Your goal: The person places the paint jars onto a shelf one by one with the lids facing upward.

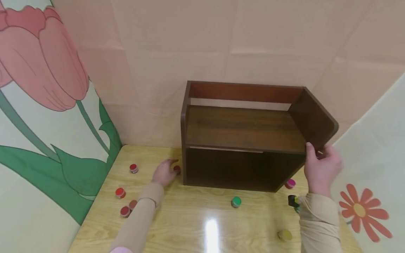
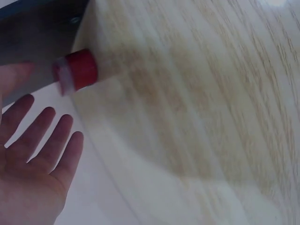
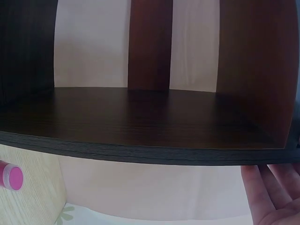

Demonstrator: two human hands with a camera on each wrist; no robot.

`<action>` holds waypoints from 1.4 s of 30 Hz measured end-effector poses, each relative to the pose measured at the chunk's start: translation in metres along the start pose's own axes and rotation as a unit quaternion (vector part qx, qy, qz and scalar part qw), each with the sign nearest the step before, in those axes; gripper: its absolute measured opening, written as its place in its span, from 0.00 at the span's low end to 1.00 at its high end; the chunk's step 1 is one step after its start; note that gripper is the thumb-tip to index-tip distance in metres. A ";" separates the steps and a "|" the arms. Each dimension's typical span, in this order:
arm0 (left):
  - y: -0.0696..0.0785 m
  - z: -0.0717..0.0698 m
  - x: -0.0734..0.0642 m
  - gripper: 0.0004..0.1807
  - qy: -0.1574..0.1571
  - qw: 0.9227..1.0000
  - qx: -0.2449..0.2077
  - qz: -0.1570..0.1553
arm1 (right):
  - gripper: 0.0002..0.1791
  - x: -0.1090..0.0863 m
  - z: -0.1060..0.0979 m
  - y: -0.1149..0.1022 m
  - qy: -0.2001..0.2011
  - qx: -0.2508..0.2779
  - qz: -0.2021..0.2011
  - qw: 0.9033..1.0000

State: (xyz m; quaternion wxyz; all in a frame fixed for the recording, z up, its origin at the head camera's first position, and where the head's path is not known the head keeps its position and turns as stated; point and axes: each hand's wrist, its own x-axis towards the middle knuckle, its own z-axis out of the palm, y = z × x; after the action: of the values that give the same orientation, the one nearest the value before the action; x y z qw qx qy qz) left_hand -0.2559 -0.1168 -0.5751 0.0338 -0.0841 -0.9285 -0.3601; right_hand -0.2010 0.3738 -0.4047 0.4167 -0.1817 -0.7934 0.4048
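Note:
A dark brown two-tier wooden shelf [image 1: 240, 128] stands upright at the back of the table. Beside its left panel, my left hand [image 1: 164, 173] reaches toward a small red-lidded jar [image 1: 177, 169]. In the left wrist view its fingers [image 2: 65, 150] are spread and fairly straight, just short of the red jar [image 2: 83, 69], with nothing held. At the shelf's right panel my right hand [image 1: 322, 170] grips the front edge, thumb in front and the other fingers along the outer side. Those fingers [image 3: 260, 190] show against the panel in the right wrist view.
Several red-lidded jars [image 1: 120, 192] lie at the table's left. A green-lidded jar [image 1: 236, 201] is in front of the shelf. To the right are a magenta-lidded jar [image 1: 290, 183], a black-and-yellow item [image 1: 293, 201] by the right sleeve, and a yellow-lidded jar [image 1: 285, 235].

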 end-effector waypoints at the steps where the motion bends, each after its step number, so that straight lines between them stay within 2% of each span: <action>1: -0.002 0.002 0.002 0.24 0.003 1.000 0.005 0.002 | 0.19 0.000 0.000 0.000 -0.001 0.002 0.002 1.000; 6: -0.011 0.016 0.010 0.22 0.023 1.000 0.000 0.009 | 0.19 -0.001 0.000 0.000 -0.004 0.002 0.009 1.000; 10: -0.016 0.026 0.013 0.19 0.026 1.000 -0.001 0.016 | 0.19 -0.001 -0.001 -0.001 -0.006 0.003 0.010 1.000; 19: -0.014 0.034 0.013 0.12 0.019 0.999 0.003 0.051 | 0.19 -0.001 -0.001 0.001 0.002 0.004 0.002 1.000; 23: -0.012 0.034 0.012 0.14 0.023 0.999 -0.019 0.043 | 0.19 -0.001 0.000 -0.001 0.001 0.009 0.002 1.000; 28: -0.010 0.025 0.009 0.14 0.028 0.997 -0.069 0.023 | 0.19 -0.003 -0.001 -0.002 0.001 0.015 0.001 1.000; 34: -0.008 0.013 0.012 0.14 0.065 0.993 -0.087 0.038 | 0.20 -0.004 -0.001 -0.002 -0.001 0.012 0.006 1.000; 38: 0.005 0.001 0.012 0.15 0.089 0.990 -0.097 0.052 | 0.20 -0.002 -0.001 -0.004 -0.002 0.017 0.005 1.000; 42: 0.021 -0.014 0.007 0.17 0.096 0.989 -0.096 0.054 | 0.19 -0.003 0.000 -0.004 -0.004 0.017 0.005 1.000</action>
State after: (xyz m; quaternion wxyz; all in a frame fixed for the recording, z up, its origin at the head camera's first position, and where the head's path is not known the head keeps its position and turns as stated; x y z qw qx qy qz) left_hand -0.2591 -0.1100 -0.5500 0.1335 -0.1020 -0.8761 -0.4520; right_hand -0.1989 0.3699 -0.4032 0.4150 -0.1768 -0.7872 0.4206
